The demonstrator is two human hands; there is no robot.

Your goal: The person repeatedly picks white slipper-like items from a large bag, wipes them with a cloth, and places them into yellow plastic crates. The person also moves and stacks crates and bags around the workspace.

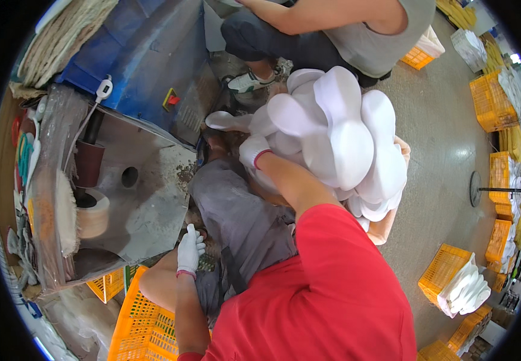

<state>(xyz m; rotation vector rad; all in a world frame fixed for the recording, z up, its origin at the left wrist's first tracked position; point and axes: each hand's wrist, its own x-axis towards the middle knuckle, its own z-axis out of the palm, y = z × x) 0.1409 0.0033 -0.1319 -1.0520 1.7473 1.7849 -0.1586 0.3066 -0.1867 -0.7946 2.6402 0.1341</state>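
Note:
My left hand, in a white knit glove with a pinkish-red cuff, is over my left thigh beside the grinding machine. Its fingers are partly bent and apart, and nothing shows in them. My right hand, gloved the same way, reaches to the left edge of a heaped pile of smooth white shoe-sole-shaped pieces. It touches the pile, but its fingertips are hidden. Just beyond that hand, one white sole-shaped piece sticks out to the left. Pale cloth or lining shows under the pile's right edge.
At left stands a blue machine with a dusty metal hood, a brown abrasive roller and a pale wheel. Another person sits beyond the pile. An orange crate is near my left leg; filled crates line the right.

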